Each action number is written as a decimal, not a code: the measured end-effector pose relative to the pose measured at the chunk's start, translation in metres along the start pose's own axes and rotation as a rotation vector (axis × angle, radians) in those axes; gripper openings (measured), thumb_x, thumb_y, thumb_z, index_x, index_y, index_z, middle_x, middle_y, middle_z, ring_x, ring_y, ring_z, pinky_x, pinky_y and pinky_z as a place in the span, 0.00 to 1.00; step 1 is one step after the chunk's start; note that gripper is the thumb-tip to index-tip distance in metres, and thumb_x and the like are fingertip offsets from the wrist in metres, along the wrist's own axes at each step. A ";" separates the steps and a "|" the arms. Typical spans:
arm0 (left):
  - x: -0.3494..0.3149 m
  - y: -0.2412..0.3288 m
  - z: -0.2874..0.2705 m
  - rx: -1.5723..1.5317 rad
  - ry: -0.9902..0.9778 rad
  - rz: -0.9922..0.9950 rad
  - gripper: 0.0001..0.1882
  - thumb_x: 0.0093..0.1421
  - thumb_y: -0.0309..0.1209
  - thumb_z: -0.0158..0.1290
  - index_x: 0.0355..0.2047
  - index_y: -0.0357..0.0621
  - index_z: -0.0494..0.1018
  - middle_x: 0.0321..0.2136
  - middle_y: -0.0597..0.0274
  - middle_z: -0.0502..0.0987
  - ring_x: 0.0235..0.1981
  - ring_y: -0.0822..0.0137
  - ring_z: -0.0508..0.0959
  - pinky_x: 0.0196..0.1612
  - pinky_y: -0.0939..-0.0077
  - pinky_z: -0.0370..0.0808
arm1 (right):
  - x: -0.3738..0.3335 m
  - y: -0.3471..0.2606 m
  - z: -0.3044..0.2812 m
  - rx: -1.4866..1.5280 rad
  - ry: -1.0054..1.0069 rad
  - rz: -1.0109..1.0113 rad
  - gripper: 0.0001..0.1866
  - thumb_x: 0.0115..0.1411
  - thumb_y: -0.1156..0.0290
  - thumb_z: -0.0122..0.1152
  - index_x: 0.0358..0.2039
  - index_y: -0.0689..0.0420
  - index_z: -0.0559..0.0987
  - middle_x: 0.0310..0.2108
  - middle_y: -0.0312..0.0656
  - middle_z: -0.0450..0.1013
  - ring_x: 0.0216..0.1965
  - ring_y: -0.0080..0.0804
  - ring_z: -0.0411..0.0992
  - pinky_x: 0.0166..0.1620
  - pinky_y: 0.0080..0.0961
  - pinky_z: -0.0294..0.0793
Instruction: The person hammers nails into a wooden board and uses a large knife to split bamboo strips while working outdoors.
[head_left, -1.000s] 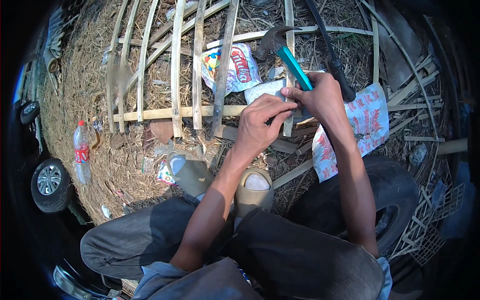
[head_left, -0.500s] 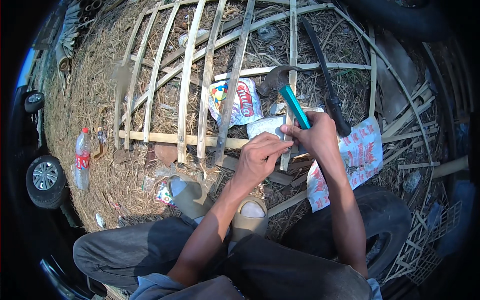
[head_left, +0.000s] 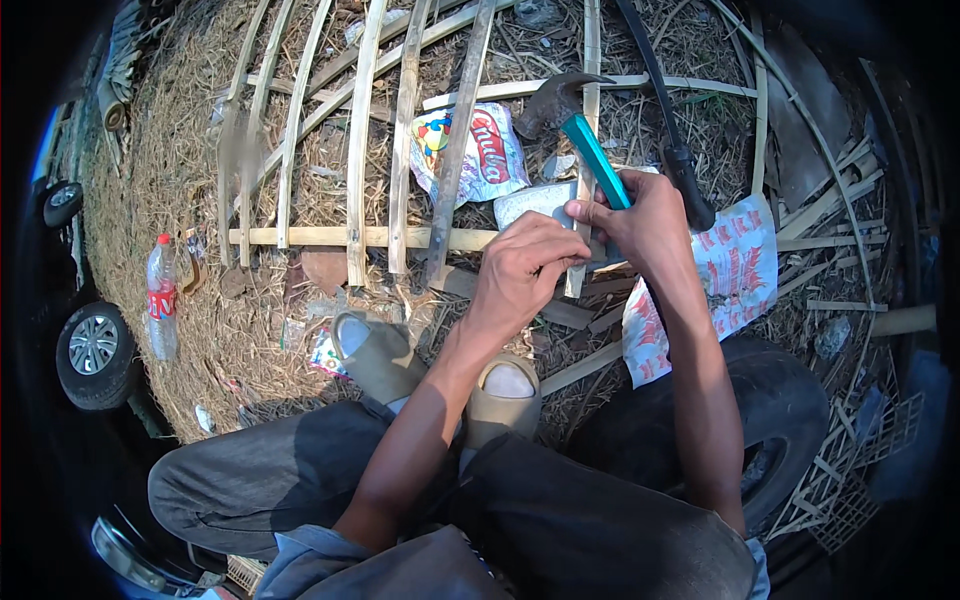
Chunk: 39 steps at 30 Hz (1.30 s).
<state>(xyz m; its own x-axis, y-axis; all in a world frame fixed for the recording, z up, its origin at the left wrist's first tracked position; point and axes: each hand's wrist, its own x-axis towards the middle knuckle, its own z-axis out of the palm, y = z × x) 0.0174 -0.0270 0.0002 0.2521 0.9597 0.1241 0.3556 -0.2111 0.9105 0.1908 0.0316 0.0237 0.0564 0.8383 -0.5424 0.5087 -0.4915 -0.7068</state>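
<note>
My right hand [head_left: 645, 220] is closed round a tool with a teal handle [head_left: 597, 163]. Its thumb presses on an upright bamboo strip [head_left: 590, 100]. Beyond the handle's far end is a dark curved metal piece [head_left: 545, 108]; I cannot tell whether the two are joined. My left hand [head_left: 522, 262] is closed in a pinch against the same strip, near its lower end; whatever its fingertips hold is too small or hidden to make out. Under the strip, between the hands, lies a whitish block [head_left: 535, 203]. A long dark blade with a black handle [head_left: 690, 190] lies just right of my right hand.
Several bamboo strips [head_left: 362, 150] cross a long bamboo rail [head_left: 300, 237] on straw-covered ground. A printed plastic packet [head_left: 495, 150] lies among them, a white printed sheet [head_left: 735, 265] to the right. A tyre [head_left: 790, 400] is beside my right leg; a plastic bottle [head_left: 162, 300] stands far left.
The whole scene has slid upward in the picture as the view tilted. Both hands stay at the same strip, with the left fingers curled a little more. The teal handle remains in my right hand.
</note>
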 end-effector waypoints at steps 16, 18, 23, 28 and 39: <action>0.001 -0.002 0.010 0.014 0.068 0.013 0.07 0.53 0.16 0.60 0.34 0.36 0.81 0.30 0.55 0.82 0.37 0.56 0.82 0.42 0.64 0.78 | 0.001 0.008 0.000 -0.043 0.010 -0.034 0.21 0.47 0.61 0.84 0.26 0.64 0.80 0.16 0.40 0.75 0.18 0.23 0.71 0.23 0.27 0.70; 0.000 -0.006 0.009 0.024 0.081 0.032 0.08 0.53 0.16 0.60 0.35 0.36 0.82 0.31 0.55 0.83 0.37 0.58 0.82 0.42 0.66 0.78 | 0.002 0.009 0.000 -0.094 0.017 -0.089 0.23 0.48 0.58 0.82 0.26 0.64 0.81 0.16 0.40 0.74 0.18 0.24 0.70 0.24 0.29 0.70; -0.003 -0.007 0.013 0.036 0.097 0.032 0.10 0.52 0.15 0.59 0.35 0.36 0.83 0.31 0.55 0.84 0.36 0.59 0.82 0.42 0.67 0.78 | -0.015 -0.012 -0.023 -0.169 0.157 -0.122 0.34 0.59 0.39 0.68 0.27 0.65 0.82 0.15 0.40 0.71 0.20 0.25 0.70 0.26 0.32 0.70; -0.006 -0.011 0.013 0.093 0.118 0.118 0.10 0.52 0.15 0.58 0.34 0.37 0.83 0.31 0.56 0.84 0.35 0.58 0.82 0.42 0.66 0.77 | -0.038 -0.014 -0.036 -0.093 0.246 -0.100 0.32 0.66 0.42 0.62 0.26 0.64 0.79 0.18 0.32 0.64 0.22 0.20 0.60 0.26 0.27 0.60; -0.008 -0.017 0.016 0.116 0.200 0.109 0.06 0.52 0.19 0.62 0.31 0.40 0.83 0.29 0.59 0.84 0.32 0.61 0.81 0.39 0.68 0.75 | -0.093 0.024 -0.025 0.160 0.133 -0.115 0.20 0.74 0.53 0.54 0.37 0.58 0.76 0.20 0.22 0.56 0.21 0.10 0.52 0.24 0.15 0.49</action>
<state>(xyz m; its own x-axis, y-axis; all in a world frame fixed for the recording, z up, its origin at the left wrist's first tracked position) 0.0230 -0.0344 -0.0229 0.1158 0.9452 0.3051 0.4398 -0.3242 0.8375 0.2195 -0.0525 0.0684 0.1241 0.9096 -0.3966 0.3759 -0.4130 -0.8295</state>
